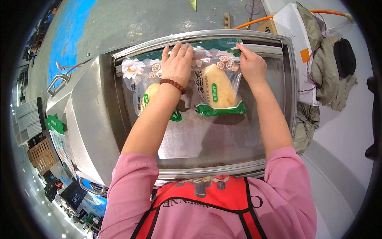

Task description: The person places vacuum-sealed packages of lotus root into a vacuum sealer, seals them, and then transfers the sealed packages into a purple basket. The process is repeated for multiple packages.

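Observation:
Two clear plastic packages with green ends and pink lotus flowers lie side by side in a shallow metal chamber [207,147]. Each holds a pale, peeled piece of food that looks like lotus root. My left hand [177,65] lies flat, fingers stretched over the packages' far ends, and a brown bead bracelet circles its wrist. That arm partly covers the left package [133,69]. At the far right corner of the right package [219,85], my right hand [253,67] pinches the green film. The far ends rest along the chamber's far bar.
Left of the chamber stands a sloped metal housing [89,115] with a handle [57,81]. A white box [292,40], an orange hose [330,12] and grey cloth [330,75] are at the right. A brush [227,20] lies on the floor beyond.

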Demonstrator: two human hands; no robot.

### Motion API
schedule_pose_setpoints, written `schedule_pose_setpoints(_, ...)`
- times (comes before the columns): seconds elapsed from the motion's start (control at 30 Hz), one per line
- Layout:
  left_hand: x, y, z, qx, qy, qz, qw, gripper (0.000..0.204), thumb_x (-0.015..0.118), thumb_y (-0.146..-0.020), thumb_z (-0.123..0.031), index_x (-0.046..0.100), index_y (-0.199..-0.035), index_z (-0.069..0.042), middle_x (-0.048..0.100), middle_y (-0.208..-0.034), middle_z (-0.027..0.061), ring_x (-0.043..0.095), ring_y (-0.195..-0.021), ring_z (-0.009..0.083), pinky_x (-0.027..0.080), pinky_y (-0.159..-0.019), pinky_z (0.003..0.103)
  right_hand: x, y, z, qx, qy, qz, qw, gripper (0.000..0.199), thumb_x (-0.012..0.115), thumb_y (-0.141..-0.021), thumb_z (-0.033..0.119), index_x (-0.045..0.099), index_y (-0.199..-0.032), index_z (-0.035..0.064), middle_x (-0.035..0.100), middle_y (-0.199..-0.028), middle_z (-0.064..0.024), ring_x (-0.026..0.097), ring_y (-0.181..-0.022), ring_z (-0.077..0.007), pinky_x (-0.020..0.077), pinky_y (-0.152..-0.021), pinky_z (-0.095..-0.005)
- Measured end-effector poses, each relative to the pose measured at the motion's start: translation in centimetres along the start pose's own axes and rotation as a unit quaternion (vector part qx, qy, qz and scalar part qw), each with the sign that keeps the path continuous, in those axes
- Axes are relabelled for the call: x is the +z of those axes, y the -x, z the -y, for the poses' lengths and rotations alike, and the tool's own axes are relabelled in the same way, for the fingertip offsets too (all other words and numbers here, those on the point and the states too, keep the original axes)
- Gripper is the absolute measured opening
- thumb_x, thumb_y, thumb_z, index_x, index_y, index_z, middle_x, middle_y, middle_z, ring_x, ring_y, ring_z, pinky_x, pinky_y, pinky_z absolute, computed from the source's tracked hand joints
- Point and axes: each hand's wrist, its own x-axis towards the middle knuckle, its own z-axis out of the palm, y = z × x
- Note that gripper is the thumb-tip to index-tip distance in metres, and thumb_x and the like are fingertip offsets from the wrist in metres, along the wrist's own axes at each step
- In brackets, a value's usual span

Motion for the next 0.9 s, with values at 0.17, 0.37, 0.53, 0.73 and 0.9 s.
schedule_pose_setpoints(0.17,-1.0,-1.4,0.1,-0.051,0.163,0.101,0.980,0.030,0.058,-0.084,-0.027,0.057,-0.110,-0.010,0.059,-0.112,0.0076,0.052,-0.112,0.0267,0.034,-0.102,0.044,-1.2,-2.0,1.7,-0.192,0.149,-0.076,0.967,0.017,0.068,-0.076,0.031,0.069,-0.081,0.0149,0.061,-0.074,-0.0026,0.058,-0.079,-0.0229,0.0417,-0.070,-0.0393)
schedule_pose_setpoints(0.37,0.2,-1.4,1.1,-0.036,0.198,0.058,0.978,0.036,0.066,-0.080,-0.028,0.057,-0.109,-0.007,0.059,-0.106,0.0100,0.053,-0.104,0.0296,0.041,-0.092,0.040,0.0,-5.1,0.8,-0.260,0.157,-0.062,0.951,0.024,0.070,-0.073,0.032,0.064,-0.086,0.0131,0.057,-0.091,-0.0008,0.053,-0.096,-0.0220,0.0405,-0.081,-0.0387)
schedule_pose_setpoints(0.53,0.9,-1.5,0.9,-0.019,0.202,0.041,0.978,0.037,0.066,-0.080,-0.029,0.057,-0.109,-0.008,0.059,-0.106,0.0116,0.053,-0.104,0.0312,0.040,-0.092,0.041,1.0,-5.7,-0.1,-0.218,0.130,0.027,0.967,0.024,0.067,-0.079,0.028,0.062,-0.099,0.0151,0.057,-0.103,-0.0014,0.054,-0.103,-0.0226,0.0385,-0.091,-0.0429)
schedule_pose_setpoints(0.73,1.3,-1.1,1.1,-0.049,0.221,0.043,0.973,0.034,0.068,-0.077,-0.024,0.059,-0.106,-0.009,0.058,-0.108,0.0112,0.051,-0.107,0.0321,0.038,-0.096,0.041,0.0,-7.3,0.3,-0.221,0.132,0.094,0.962,0.023,0.068,-0.080,0.030,0.062,-0.097,0.0153,0.058,-0.099,-0.0018,0.054,-0.102,-0.0232,0.0373,-0.091,-0.0439)
schedule_pose_setpoints(0.9,1.0,-0.9,0.9,-0.049,0.215,0.058,0.974,0.040,0.067,-0.080,-0.025,0.057,-0.114,-0.007,0.059,-0.113,0.0128,0.051,-0.110,0.0321,0.039,-0.097,0.039,0.0,-8.0,1.4,-0.191,0.140,0.115,0.965,0.022,0.068,-0.080,0.030,0.060,-0.090,0.0125,0.060,-0.098,-0.0039,0.054,-0.103,-0.0242,0.0395,-0.087,-0.0439)
